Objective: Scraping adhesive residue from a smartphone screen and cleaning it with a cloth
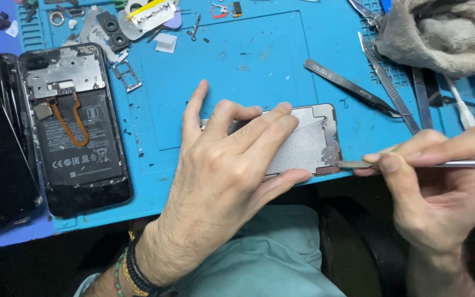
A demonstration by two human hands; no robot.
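Left hand [221,165]: fingers spread flat, pressing the grey panel [303,146] onto the blue mat [237,60] at the counter's near edge.
Right hand [435,181]: fingers pinching a thin metal tool [413,164], tip touching the panel's right end.
Panel axis: long side left to right; the tool lies along it.
Nearby: black tweezers [353,88] beyond; opened phone [72,126] well apart, left.

Phone repair workbench. Blue work mat [237,60] covers the tabletop. Left of the mat's middle: opened phone [75,126], battery and board bare. Along its far edge: loose screws, brackets, small parts [114,27]. At its right: tweezers [353,88], blade tools, a rag [441,33].
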